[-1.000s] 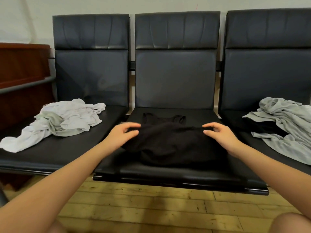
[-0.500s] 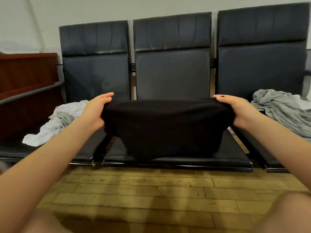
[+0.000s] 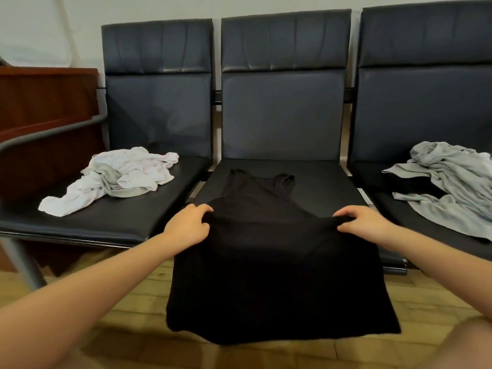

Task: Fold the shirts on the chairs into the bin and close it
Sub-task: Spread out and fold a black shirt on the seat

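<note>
A black tank top [image 3: 274, 267] lies on the middle chair [image 3: 279, 123], its straps toward the backrest and its lower half hanging over the seat's front edge toward the floor. My left hand [image 3: 187, 226] pinches its left side at the seat edge. My right hand [image 3: 364, 225] pinches its right side level with the left. A crumpled pile of white and pale grey shirts [image 3: 119, 177] sits on the left chair [image 3: 157, 102]. A crumpled grey shirt [image 3: 452, 182] lies on the right chair [image 3: 426, 102]. No bin is in view.
A dark wooden cabinet [image 3: 45, 123] with a grey metal rail stands at the left. Light wooden floorboards [image 3: 138, 302] run under the chairs. A pale wall is behind the seats. My knee [image 3: 458, 344] shows at the lower right.
The black top was lifted off the seat and held up between both hands, then laid back on the middle chair with its straps spread out and its lower part hanging over the front edge.
</note>
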